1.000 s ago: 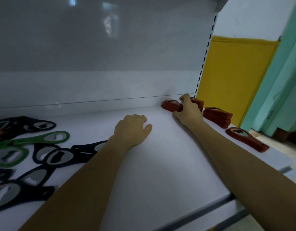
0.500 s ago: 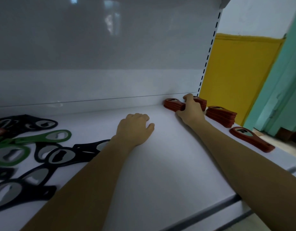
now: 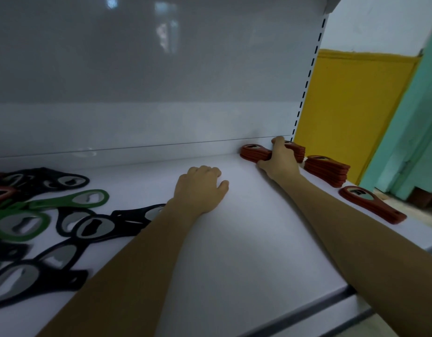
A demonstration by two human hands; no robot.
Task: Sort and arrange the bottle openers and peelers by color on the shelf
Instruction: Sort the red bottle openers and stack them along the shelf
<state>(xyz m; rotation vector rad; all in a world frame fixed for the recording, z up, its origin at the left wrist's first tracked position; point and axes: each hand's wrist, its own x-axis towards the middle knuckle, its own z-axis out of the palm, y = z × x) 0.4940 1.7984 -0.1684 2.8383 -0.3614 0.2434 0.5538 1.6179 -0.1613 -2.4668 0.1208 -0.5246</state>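
Red openers (image 3: 255,154), stacked at right-centre frame, back of shelf (image 3: 234,239). Fingers (image 3: 277,141) of my right hand (image 3: 282,162) grip the stack's middle. Likely light, stiff, slick; I'd squeeze evenly or layers slide. Left hand (image 3: 200,188) rests loosely curled, empty.

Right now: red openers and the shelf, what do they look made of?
The red opener stack: likely matte plastic or a rubbery coating, dull with no glare. The single red opener: same body; its shiny grey insert looks like metal. The shelf: probably painted sheet metal, with a smooth white satin face and a slotted upright behind.
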